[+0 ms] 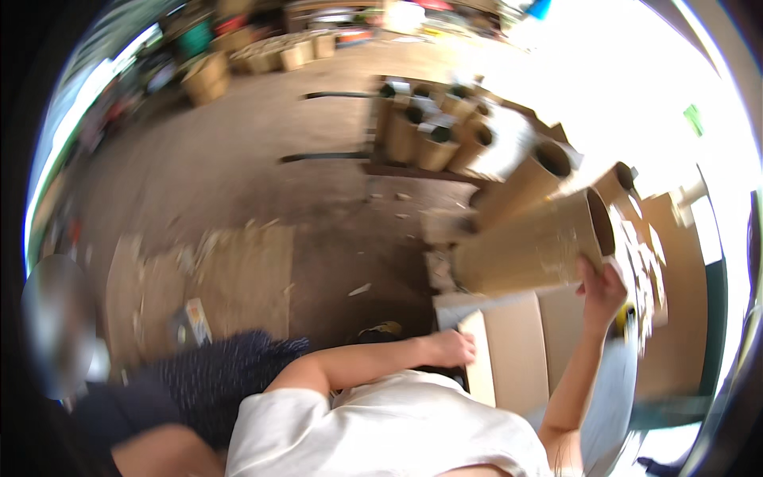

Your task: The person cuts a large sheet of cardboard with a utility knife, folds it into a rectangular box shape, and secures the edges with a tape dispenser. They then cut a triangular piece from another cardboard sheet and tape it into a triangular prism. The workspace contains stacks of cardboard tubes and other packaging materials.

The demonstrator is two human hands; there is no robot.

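My right hand [602,290] grips the rim of a large brown cardboard tube [524,245], thumb and fingers on its open near end. The tube lies tilted, its far end down to the left. My left hand [449,348] is closed in a fist at the edge of a pale strip [478,370] beside flat brown cardboard [517,346]; whatever it holds, if anything, is hidden. Behind the gripped tube leans another wide tube [520,187], and a further one [616,183] stands to the right.
A cart [425,172] with two dark handles carries several upright tubes [435,147]. A flattened cardboard sheet [246,262] lies on the floor at left. Close on my left is another person in dark clothing [214,381]. A large cardboard panel [675,302] stands at right.
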